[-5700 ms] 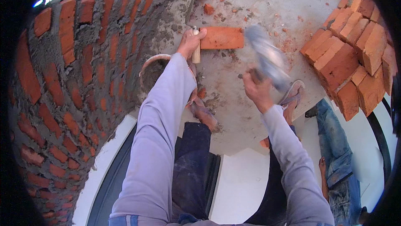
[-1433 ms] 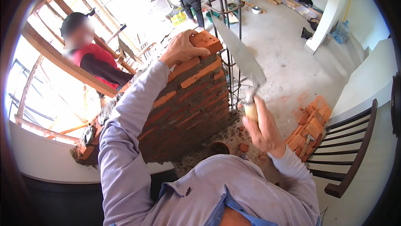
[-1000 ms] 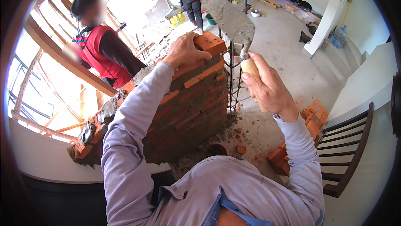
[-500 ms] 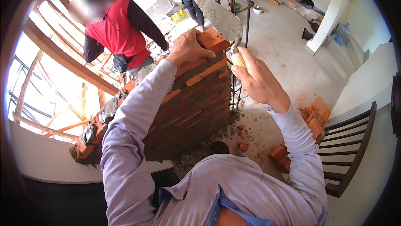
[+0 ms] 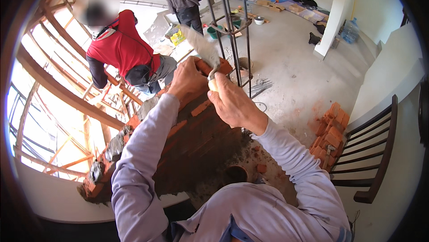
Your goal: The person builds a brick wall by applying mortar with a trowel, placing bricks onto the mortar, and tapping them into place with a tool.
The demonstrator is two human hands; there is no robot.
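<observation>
My left hand grips an orange brick at the top end of a low brick wall, its fingers curled over the brick's near side. Closed around the pale handle of a trowel, my right hand is just right of that brick. The trowel's mortar-smeared blade points up and to the left, above the brick, and covers part of it. Whether blade and brick touch, I cannot tell. Grey mortar fills the wall's joints and smears its face.
Steel reinforcing bars stand upright beyond the wall's end. A bucket is at its foot. Stacked bricks lie right, beside a dark slatted railing. A person in red is close on the left; another stands farther back.
The trowel has swung left over the brick, with my right hand moving left and its blade tipping upright. My left hand stays on the brick. The view has shifted; the person in red has turned.
</observation>
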